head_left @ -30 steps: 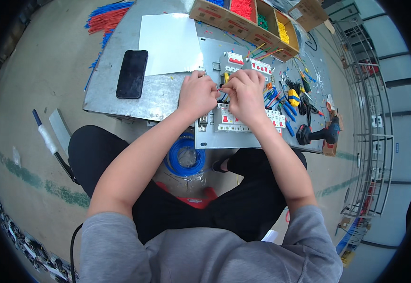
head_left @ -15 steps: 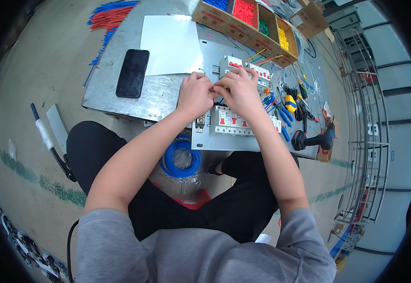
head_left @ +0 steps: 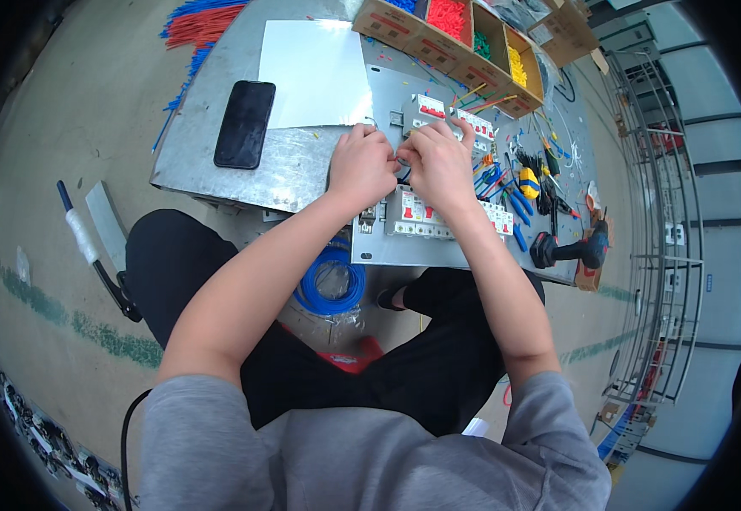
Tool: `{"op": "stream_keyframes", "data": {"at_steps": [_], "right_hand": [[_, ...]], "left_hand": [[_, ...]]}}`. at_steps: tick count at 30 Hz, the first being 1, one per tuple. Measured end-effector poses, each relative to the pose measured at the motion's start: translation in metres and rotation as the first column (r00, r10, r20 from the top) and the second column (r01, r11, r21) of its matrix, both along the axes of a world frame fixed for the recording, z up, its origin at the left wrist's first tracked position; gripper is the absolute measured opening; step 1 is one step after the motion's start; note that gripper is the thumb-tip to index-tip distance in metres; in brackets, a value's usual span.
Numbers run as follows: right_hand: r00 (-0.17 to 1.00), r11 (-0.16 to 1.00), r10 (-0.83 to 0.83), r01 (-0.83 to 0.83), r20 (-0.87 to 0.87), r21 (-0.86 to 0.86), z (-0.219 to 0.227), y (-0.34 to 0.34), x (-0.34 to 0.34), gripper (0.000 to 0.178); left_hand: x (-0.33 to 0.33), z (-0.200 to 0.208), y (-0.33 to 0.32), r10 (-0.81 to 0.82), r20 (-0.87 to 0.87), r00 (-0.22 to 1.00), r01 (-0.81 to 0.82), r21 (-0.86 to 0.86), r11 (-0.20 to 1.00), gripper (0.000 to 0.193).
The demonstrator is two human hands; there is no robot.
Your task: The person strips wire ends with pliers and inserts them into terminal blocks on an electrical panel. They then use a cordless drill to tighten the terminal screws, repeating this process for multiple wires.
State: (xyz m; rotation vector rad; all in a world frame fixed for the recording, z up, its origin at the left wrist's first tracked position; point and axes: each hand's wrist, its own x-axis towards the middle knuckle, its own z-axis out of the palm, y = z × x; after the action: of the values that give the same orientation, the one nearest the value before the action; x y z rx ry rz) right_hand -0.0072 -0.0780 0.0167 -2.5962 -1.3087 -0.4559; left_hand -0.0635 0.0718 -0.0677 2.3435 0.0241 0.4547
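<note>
A: Where are the two hands?

B: Both are over the grey metal mounting plate [head_left: 387, 247] that lies on the person's lap and on the edge of the low metal sheet table [head_left: 200, 162]. The left hand [head_left: 362, 166] and the right hand [head_left: 438, 166] meet in the middle, fingertips nearly touching each other.

A: Do they hold something?

B: Both are curled closed. Between them I see a short piece of thin dark wire [head_left: 403, 175], pinched from both sides. How exactly the fingers close on it is too small to tell.

A: What is on the plate?

B: A lower row of white circuit breakers with red switches [head_left: 426, 213] is just under the right hand, and an upper row of similar white breakers [head_left: 451, 119] is just beyond the fingers.

A: And around it?

B: To the left, a black smartphone [head_left: 245, 123] lies flat on the table, beside a white sheet of paper [head_left: 315, 72]. Far at the top stands a cardboard box with compartments [head_left: 464, 34] holding red, green and yellow small parts. On the right are screwdrivers with blue handles [head_left: 515, 200] and a black cordless drill [head_left: 570, 251]. A coil of blue wire [head_left: 329, 289] lies on the floor between the person's knees.
</note>
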Motion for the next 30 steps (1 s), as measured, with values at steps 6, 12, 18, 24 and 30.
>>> {"op": "stream_keyframes", "data": {"at_steps": [6,12,18,24,30], "right_hand": [[0.995,1.0,0.004,-0.004,-0.102,0.005,-0.001,-0.017,-0.019,0.009],[0.966,1.0,0.013,-0.011,-0.259,0.008,0.007,-0.027,-0.023,0.015],[0.843,0.958,-0.197,0.055,-0.502,-0.282,0.02,-0.011,0.032,0.032],[0.818,0.646,-0.367,-0.119,-0.443,-0.754,0.054,0.044,0.049,0.035],[0.688,0.547,-0.443,-0.301,-0.575,-0.781,0.041,0.057,0.084,0.039]], "left_hand": [[0.0,0.0,-0.002,0.021,0.014,1.0,-0.022,0.029,0.999,0.01],[-0.001,0.003,0.0,0.015,0.0,1.0,-0.015,0.054,0.998,0.009],[0.0,0.007,0.005,-0.03,-0.064,0.997,0.032,0.024,0.999,0.015],[-0.003,0.004,0.01,-0.054,-0.072,0.996,0.053,-0.017,0.998,0.014],[0.002,0.007,0.008,-0.044,-0.08,0.996,0.042,-0.018,0.999,0.016]]}}
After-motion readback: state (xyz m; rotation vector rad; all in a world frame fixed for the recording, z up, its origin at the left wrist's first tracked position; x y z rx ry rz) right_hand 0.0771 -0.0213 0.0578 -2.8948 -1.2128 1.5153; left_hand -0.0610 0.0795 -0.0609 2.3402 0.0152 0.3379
